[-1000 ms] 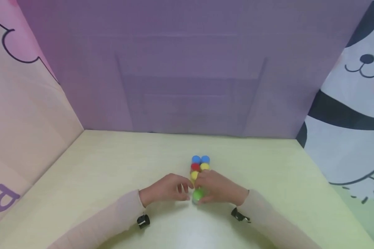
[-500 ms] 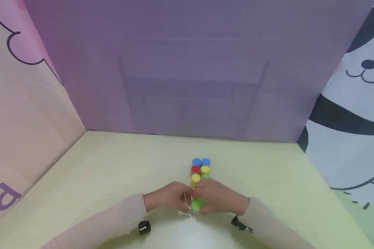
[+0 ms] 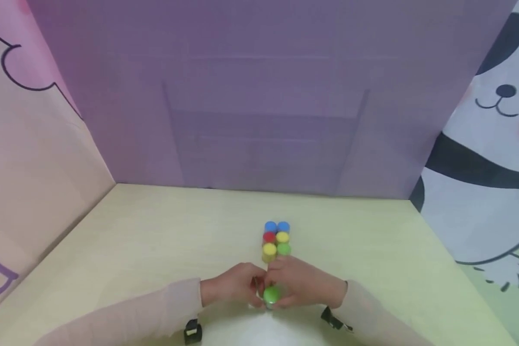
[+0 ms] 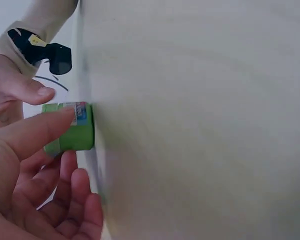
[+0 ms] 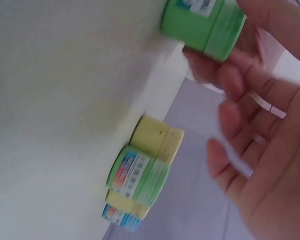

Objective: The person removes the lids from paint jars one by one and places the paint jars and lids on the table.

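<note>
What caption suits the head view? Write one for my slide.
Left hand and right hand on either side of a green jar, six more jars standing beyond on a table.

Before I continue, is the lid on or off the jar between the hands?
On: both wrist views show the lid capping the jar.

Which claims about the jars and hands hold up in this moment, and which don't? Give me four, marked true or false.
1. The left hand and right hand are both at the front green jar. True.
2. The two blue jars stand nearest the person. False: they are farthest away.
3. The red jar stands beside a yellow jar. True.
4. Only one yellow jar is visible. False: a second yellow jar stands just in front of the red one.
</note>
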Action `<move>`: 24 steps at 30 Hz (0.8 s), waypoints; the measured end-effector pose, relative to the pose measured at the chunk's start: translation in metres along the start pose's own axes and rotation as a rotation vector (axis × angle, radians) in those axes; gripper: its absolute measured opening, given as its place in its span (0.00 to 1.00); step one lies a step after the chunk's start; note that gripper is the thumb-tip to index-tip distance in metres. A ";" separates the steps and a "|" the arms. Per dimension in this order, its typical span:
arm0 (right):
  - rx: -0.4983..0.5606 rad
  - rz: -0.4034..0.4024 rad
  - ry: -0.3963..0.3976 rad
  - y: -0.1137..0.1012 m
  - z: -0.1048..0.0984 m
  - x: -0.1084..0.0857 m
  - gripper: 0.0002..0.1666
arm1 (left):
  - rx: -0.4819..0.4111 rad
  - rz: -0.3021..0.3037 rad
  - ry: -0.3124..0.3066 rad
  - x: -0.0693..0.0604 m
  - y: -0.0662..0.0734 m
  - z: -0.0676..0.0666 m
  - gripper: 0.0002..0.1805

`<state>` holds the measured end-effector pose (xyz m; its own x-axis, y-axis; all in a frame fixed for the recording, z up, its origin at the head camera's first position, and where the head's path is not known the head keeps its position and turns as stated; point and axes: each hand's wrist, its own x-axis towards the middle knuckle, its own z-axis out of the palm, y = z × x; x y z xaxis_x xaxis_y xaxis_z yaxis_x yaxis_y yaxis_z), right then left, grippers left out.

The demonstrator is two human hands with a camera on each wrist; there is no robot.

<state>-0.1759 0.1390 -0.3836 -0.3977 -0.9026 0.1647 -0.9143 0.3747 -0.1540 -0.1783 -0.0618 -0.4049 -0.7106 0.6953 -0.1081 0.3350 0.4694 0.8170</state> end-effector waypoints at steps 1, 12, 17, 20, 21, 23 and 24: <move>0.012 0.047 -0.014 -0.003 0.000 0.000 0.18 | -0.009 -0.002 0.008 -0.001 0.000 0.001 0.14; 0.020 0.517 -0.148 -0.033 -0.002 0.002 0.26 | -0.062 -0.011 0.071 -0.009 -0.001 0.009 0.17; -0.032 0.535 -0.141 -0.038 -0.002 0.001 0.26 | -0.043 -0.010 0.057 -0.003 -0.002 0.009 0.17; -0.052 0.520 -0.131 -0.037 -0.001 0.001 0.26 | -0.065 -0.013 0.040 -0.001 -0.003 0.009 0.17; -0.052 0.515 -0.130 -0.037 -0.001 0.001 0.25 | -0.084 -0.021 0.031 0.000 -0.004 0.008 0.18; -0.045 0.503 -0.129 -0.035 -0.001 0.002 0.24 | -0.127 -0.031 0.013 0.001 -0.005 0.008 0.18; -0.041 0.497 -0.134 -0.035 -0.001 0.002 0.24 | -0.144 -0.034 0.004 0.001 -0.005 0.008 0.19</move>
<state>-0.1451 0.1239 -0.3767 -0.7740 -0.6316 -0.0452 -0.6207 0.7709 -0.1433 -0.1755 -0.0592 -0.4133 -0.7223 0.6783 -0.1349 0.2192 0.4096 0.8855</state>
